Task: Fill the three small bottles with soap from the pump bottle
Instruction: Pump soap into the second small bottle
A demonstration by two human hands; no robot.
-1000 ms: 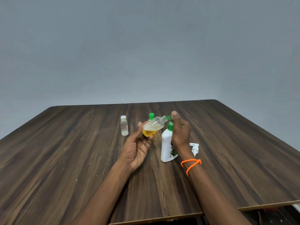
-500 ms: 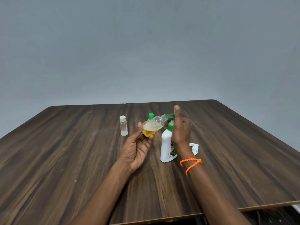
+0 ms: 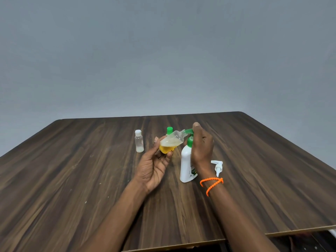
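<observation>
Clear little bottle (image 3: 139,142) with a white cap stands at about 10 o'clock on the desk (image 3: 72,175). Left hand (image 3: 154,166) cradles a tilted small bottle (image 3: 171,142), fingers curled round its base, yellow soap pooled low, mouth at the green nozzle. Looks light, squashy, probably slippery, so grip the body. Right hand (image 3: 201,148) wraps the pump bottle (image 3: 187,166), forefinger on top. Dark wood grain, plain grey wall.
</observation>
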